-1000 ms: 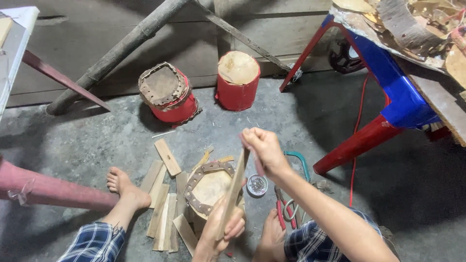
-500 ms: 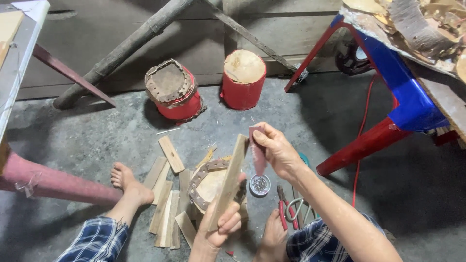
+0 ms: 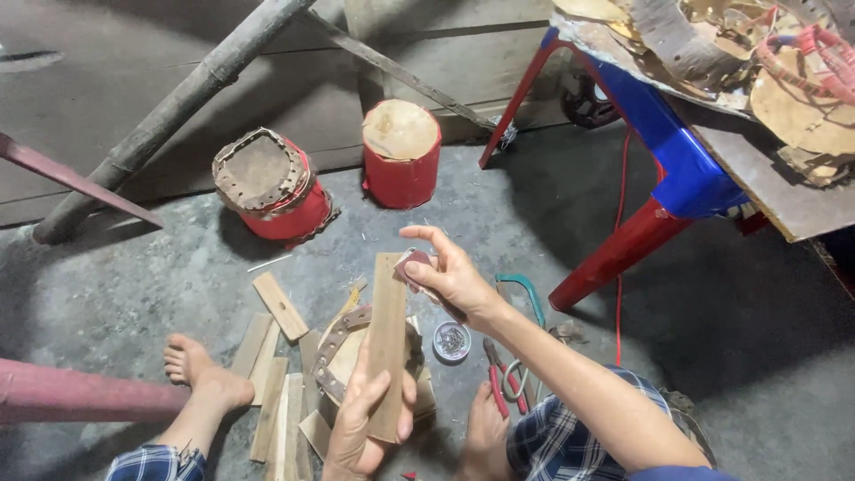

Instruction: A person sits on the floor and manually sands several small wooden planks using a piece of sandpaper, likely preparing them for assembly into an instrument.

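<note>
Both hands [image 3: 370,419] [image 3: 450,272] raised, fingers closed

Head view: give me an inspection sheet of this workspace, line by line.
Surface: grey concrete floor, rough, scattered with wood bits.
Job's things: flat wooden slat held upright in the left hand; small reddish piece pinched in the right hand at the slat's top edge.
Clutter: loose wooden slats, part-built round piece under the slat, small tin of nails, red-handled pliers.
Hands: both bare, both gripping.
Cables: thin red cord hanging by the stool leg.
Surroundings: two red drum bodies, red and blue stool, bamboo pole, wooden wall.
</note>
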